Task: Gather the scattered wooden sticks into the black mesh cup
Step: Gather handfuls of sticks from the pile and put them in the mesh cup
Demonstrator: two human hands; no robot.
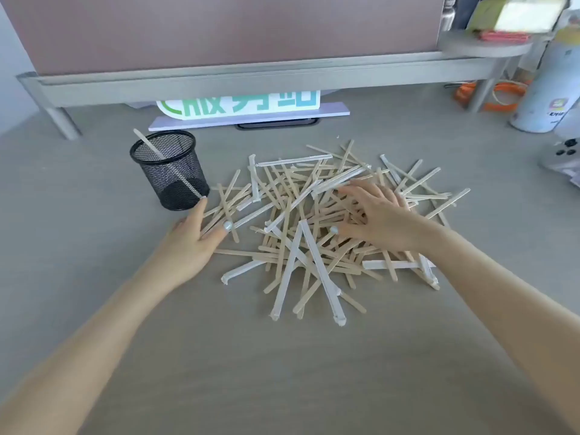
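Observation:
A loose pile of wooden sticks (301, 196), some in white paper sleeves, is spread over the middle of the grey desk. The black mesh cup (171, 180) stands upright at the pile's left edge, and one stick (150, 146) leans inside it. My left hand (194, 240) lies flat at the pile's left side just in front of the cup, fingers spread over a few sticks. My right hand (373, 215) rests palm down on the middle right of the pile, fingers splayed over the sticks. Neither hand has lifted a stick.
A grey monitor riser (251, 78) spans the back, with a green-lettered sign (241, 105) under it. A white canister (549, 89) and an orange cable (502, 92) sit at the back right. A white controller (565, 152) lies at the right edge.

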